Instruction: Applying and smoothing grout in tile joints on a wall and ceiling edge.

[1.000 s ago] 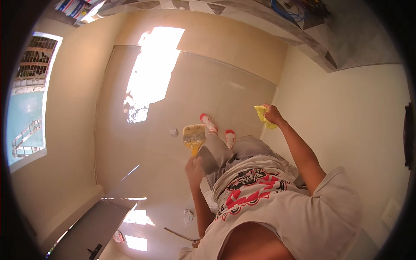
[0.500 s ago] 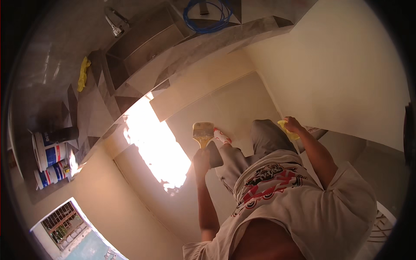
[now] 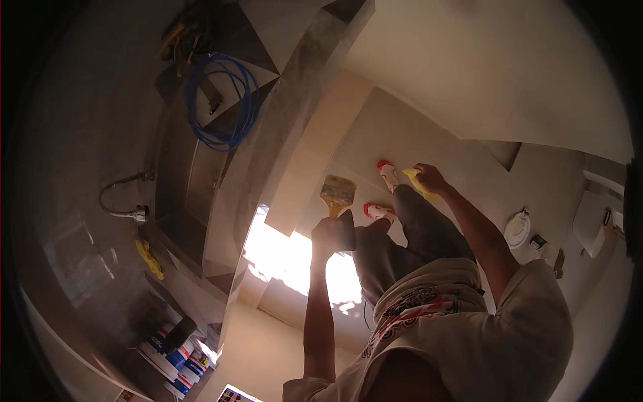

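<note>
My left hand [image 3: 325, 236] is closed round the handle of a wide flat paintbrush [image 3: 338, 190], bristles pointing up and away from me. A dark flat piece [image 3: 346, 231], its kind unclear, sits against the same hand. To the right, my right hand [image 3: 431, 178] is closed on a crumpled yellow cloth [image 3: 410, 177], part of which sticks out past the fingers. Both hands are held in front of my body above the floor, apart from each other and touching no surface.
On my left runs a counter with a sink [image 3: 175, 208], a tap [image 3: 138, 214], a coiled blue cable [image 3: 233, 142], another yellow cloth [image 3: 149, 260] and white-and-blue tubs [image 3: 175, 365]. A round white lid-like thing [image 3: 517, 229] and a small dark jar [image 3: 538, 242] are on the floor at right.
The view has turned to the right, so the counter now runs along my left. My feet have shifted and both show. Each hand still holds the same things.
</note>
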Demonstrator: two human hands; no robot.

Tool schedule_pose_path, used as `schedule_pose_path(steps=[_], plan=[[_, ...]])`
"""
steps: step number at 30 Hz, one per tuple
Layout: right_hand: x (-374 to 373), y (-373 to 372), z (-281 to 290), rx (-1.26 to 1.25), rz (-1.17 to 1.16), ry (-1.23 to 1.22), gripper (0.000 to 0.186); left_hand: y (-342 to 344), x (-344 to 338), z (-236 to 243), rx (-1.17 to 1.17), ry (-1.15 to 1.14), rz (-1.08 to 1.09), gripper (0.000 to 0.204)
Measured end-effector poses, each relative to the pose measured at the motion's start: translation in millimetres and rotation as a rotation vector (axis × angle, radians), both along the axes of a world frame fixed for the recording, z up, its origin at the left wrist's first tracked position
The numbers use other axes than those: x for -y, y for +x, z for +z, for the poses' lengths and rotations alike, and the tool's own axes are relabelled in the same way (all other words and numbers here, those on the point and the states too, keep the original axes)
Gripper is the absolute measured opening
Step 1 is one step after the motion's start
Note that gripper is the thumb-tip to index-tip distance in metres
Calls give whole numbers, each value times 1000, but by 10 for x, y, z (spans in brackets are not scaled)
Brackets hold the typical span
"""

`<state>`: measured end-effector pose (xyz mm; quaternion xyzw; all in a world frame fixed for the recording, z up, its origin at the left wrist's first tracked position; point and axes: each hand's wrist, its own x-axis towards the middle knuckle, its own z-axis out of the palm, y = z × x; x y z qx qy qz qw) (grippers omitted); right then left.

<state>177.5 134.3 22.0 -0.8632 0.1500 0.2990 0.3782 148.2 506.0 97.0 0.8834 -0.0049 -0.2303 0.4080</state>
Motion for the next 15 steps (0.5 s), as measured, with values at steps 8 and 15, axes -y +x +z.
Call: schedule_pose_path(steps=[8, 15], plan=[[298, 203, -1850, 87, -277, -60, 33, 1142, 564, -1043, -310, 31, -101, 28], [593, 443, -4026, 249, -563, 242, 32, 1888, 520, -3459, -506, -166, -384, 33]])
